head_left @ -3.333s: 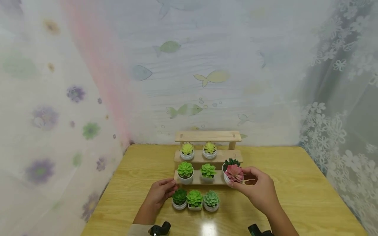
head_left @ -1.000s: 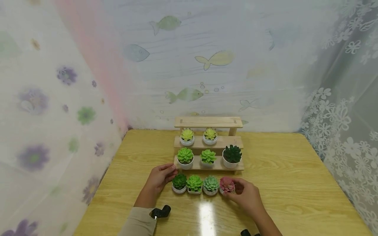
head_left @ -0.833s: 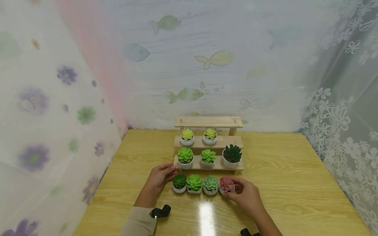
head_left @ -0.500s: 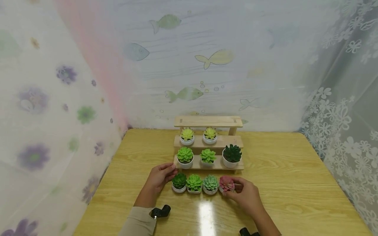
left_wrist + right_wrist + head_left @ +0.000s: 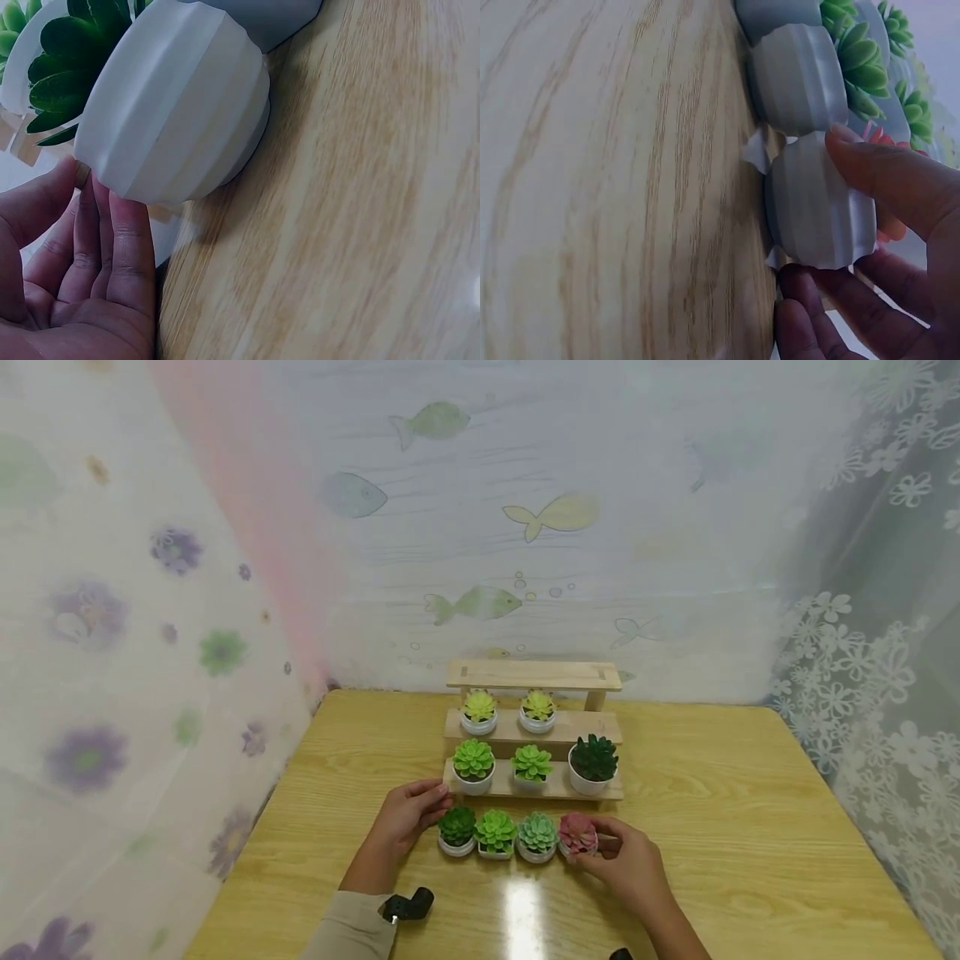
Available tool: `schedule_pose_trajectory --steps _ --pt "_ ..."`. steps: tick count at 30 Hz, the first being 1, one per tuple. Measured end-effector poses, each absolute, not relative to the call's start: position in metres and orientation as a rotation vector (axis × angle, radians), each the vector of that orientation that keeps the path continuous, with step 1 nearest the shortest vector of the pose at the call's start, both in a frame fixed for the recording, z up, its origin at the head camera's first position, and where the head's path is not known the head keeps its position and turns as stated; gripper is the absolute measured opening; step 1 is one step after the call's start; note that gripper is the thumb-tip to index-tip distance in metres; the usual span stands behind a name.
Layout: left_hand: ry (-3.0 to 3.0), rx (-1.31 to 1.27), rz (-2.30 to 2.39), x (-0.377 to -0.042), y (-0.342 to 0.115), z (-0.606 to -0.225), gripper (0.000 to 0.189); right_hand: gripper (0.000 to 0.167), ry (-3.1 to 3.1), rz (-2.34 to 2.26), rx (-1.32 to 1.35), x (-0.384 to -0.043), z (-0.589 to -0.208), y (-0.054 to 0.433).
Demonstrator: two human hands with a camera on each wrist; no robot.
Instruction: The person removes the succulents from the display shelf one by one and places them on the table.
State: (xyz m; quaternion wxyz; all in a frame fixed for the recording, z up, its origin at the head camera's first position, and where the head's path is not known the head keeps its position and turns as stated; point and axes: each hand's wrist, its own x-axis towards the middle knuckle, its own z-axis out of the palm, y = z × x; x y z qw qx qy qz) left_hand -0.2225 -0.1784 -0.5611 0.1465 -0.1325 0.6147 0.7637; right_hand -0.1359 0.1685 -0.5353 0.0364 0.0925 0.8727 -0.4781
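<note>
My right hand [image 5: 633,868] holds a pink potted succulent [image 5: 577,833] at the right end of the front row on the table. In the right wrist view, thumb and fingers grip its ribbed white pot [image 5: 817,202]. My left hand [image 5: 405,817] pinches the left end of the lowest plank of a wooden plant stand [image 5: 534,674]; the left wrist view shows the plank's tip between thumb and fingers. Beside that hand is a dark green succulent [image 5: 457,827]. A bright green succulent [image 5: 495,833] and a pale green one [image 5: 536,833] complete the row.
On the stand's lowest plank are two light green succulents and a larger dark green potted plant [image 5: 593,764]. Two yellow-green succulents, one of them a small pot [image 5: 537,710], occupy the middle plank. Patterned curtains [image 5: 525,552] surround the wooden table [image 5: 720,793].
The right hand has brought the pink succulent from in front of the large dark green plant down to the row's right end. The left hand keeps its place at the stand. The head view has tilted.
</note>
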Motion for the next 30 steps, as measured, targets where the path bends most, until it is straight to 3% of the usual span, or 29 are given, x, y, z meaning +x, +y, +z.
schedule_pose_trajectory --steps 11,19,30 --pt "1.784 -0.355 2.207 -0.22 -0.179 -0.563 0.038 0.074 2.714 -1.464 0.213 -0.128 -0.516 0.171" --pt "1.783 -0.348 2.21 -0.221 -0.178 -0.566 0.039 0.055 2.913 -1.448 0.059 -0.123 -0.489 0.169" --pt "1.793 -0.367 2.203 -0.222 -0.177 -0.563 0.04 0.052 3.213 -1.385 -0.232 -0.144 -0.458 0.159"
